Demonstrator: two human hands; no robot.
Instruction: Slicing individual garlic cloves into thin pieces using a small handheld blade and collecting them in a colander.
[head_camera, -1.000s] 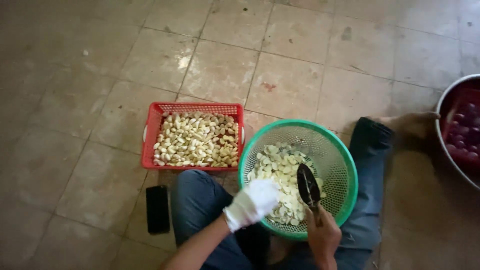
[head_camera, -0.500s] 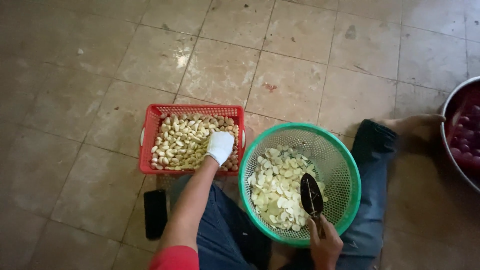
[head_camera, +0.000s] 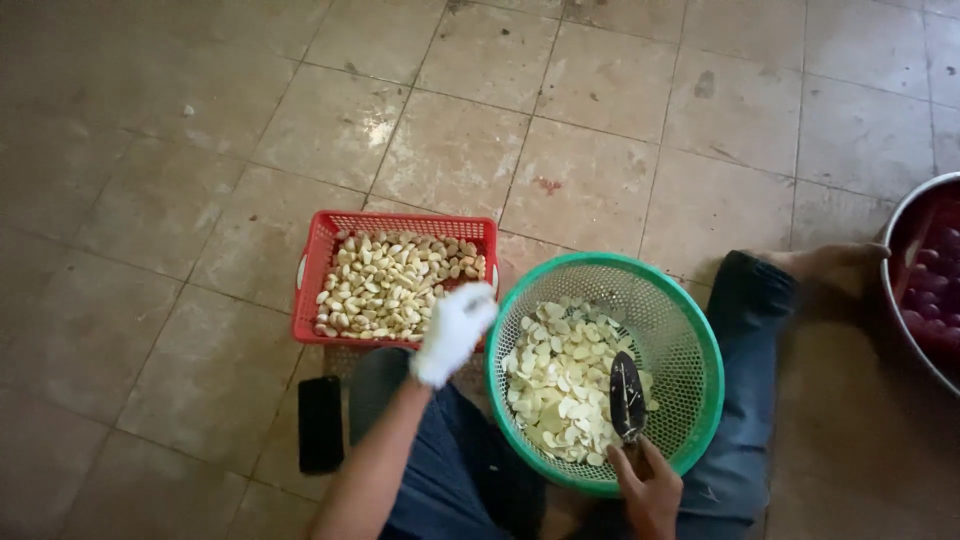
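Sitting low on a tiled floor (head_camera: 620, 130), legs folded around the work so both containers stay within easy arm's reach. Left hand (head_camera: 455, 330), wearing a white glove, hovering over the near right corner of the red basket (head_camera: 318, 250), fingers curled in loosely; whether anything small is pinched inside is impossible to tell, the glove being blurred. Red basket lying flat on the floor just ahead of the left knee, filled with unpeeled garlic cloves (head_camera: 395, 282) in their yellowish skins. Right hand (head_camera: 648, 488), bare, closing firmly around the handle of a small dark knife (head_camera: 627, 396), blade pointing away and lying over the contents of the green basket (head_camera: 690, 320), likely parked there so that the edge stays off the floor and ready. Green basket resting between the knees, touching the red one's corner or nearly so, holding paler peeled garlic pieces (head_camera: 560, 390) heaped toward the near side. Black phone (head_camera: 320, 423) lying flat on the floor beside the left leg, out of the way. Metal bowl (head_camera: 893, 245) with dark reddish contents sitting at the right edge, beyond a bare foot (head_camera: 825, 262).
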